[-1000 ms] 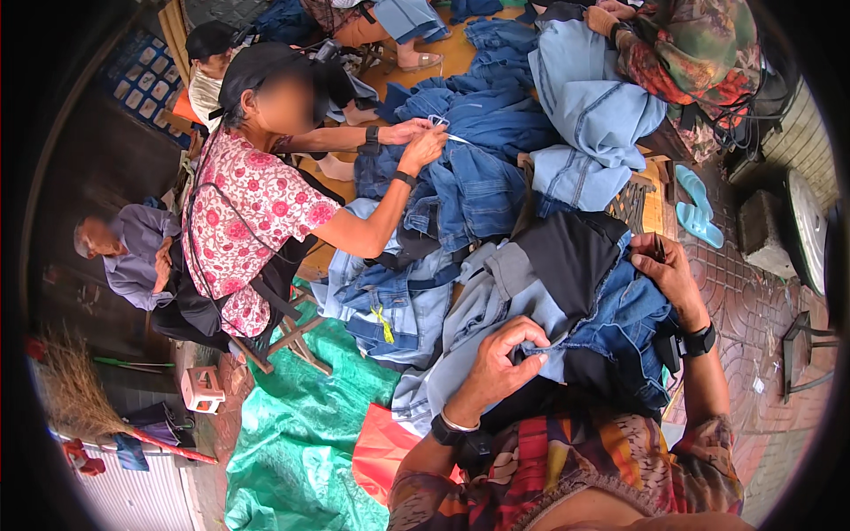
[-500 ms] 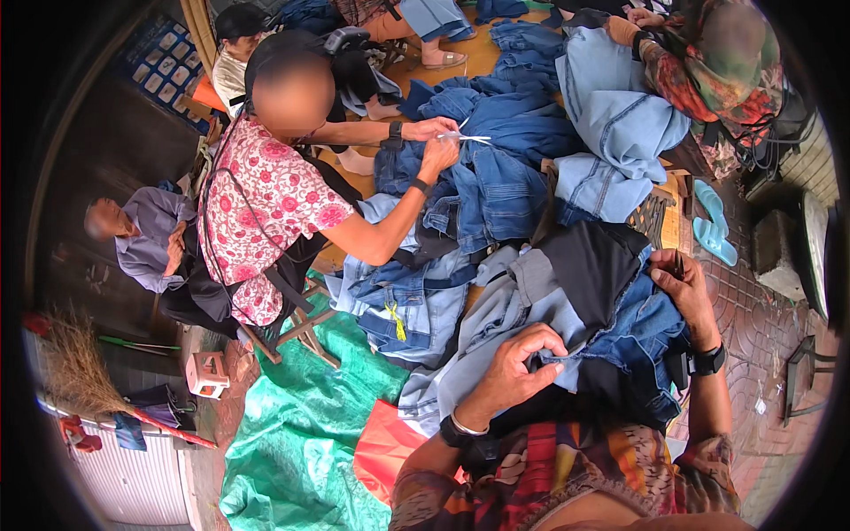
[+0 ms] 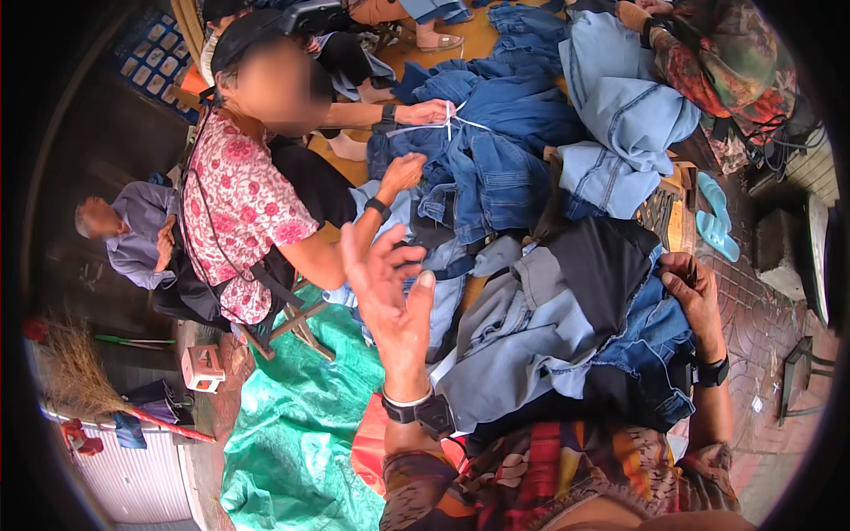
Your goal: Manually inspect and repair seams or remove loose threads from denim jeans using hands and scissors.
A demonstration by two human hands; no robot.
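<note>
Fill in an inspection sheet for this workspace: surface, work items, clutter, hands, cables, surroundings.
Surface: denim garments heaped over a yellow base; green tarp nearby.
Work items: light-blue denim, black cloth and dark-blue denim, bunched before the wearer.
Clutter: light-blue slippers, broom, small plastic stool.
Hands: left hand spread, apparently empty; right hand at dark-blue denim's edge, grip unclear.
Cables: thin black cable on floral-shirted co-worker.
Surroundings: person in purple, left; patterned paving, right.
</note>
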